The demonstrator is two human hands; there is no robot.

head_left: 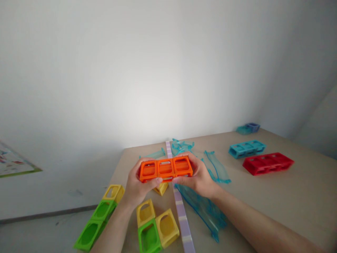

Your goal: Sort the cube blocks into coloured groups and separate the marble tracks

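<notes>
Since the orange blocks (157,169) look light and stiff, their ends suit gripping; the left hand (137,183) and right hand (201,178) pinch them there.

A tan table (302,203) stands before a plain pale wall (158,70), a lilac-and-white strip (181,211) running away along its left part. Translucent blue pieces (202,207) lie mostly right of the strip, yellow and green cube frames (173,225) near at left. Farther right, a red block row (268,163) sits before a turquoise row (249,148); a green-edged poster (15,163) shows at far left.
</notes>
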